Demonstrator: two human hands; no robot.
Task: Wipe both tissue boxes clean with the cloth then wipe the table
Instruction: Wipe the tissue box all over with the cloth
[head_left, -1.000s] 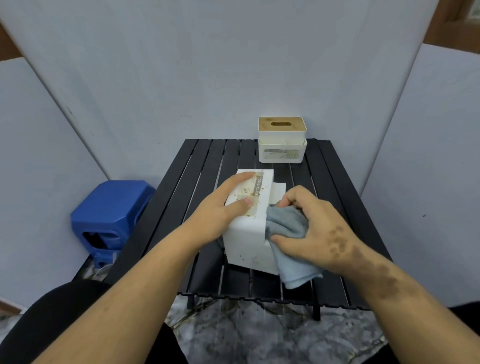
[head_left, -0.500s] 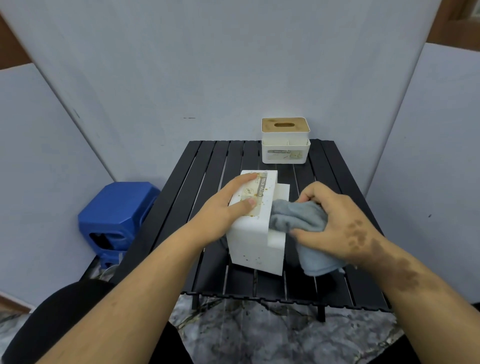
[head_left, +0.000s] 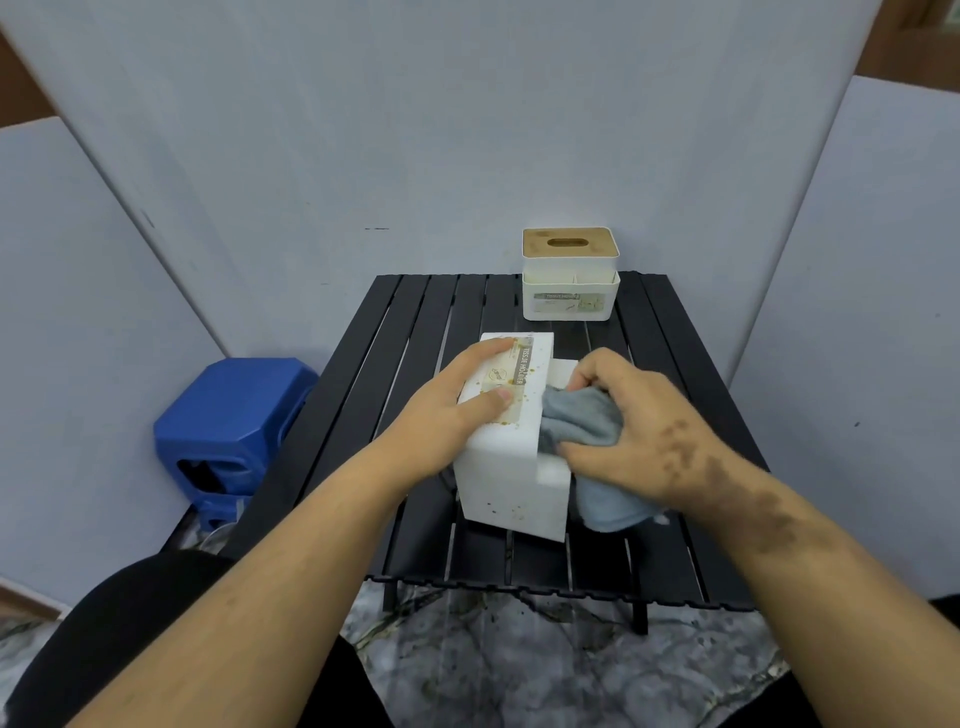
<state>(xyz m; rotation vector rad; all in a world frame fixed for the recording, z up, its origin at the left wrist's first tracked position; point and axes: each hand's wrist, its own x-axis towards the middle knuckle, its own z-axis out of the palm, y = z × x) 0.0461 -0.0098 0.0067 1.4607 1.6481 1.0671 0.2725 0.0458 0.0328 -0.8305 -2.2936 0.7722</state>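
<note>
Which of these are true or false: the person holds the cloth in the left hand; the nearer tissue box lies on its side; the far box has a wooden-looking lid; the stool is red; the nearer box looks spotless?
1. The cloth is in the left hand. False: the right hand grips it; the left rests on the nearer tissue box.
2. The nearer box lies on its side. True.
3. The far tissue box has a wooden-looking lid. True.
4. The stool is red. False: it is blue.
5. The nearer box looks spotless. False: brownish specks show on it.
</note>
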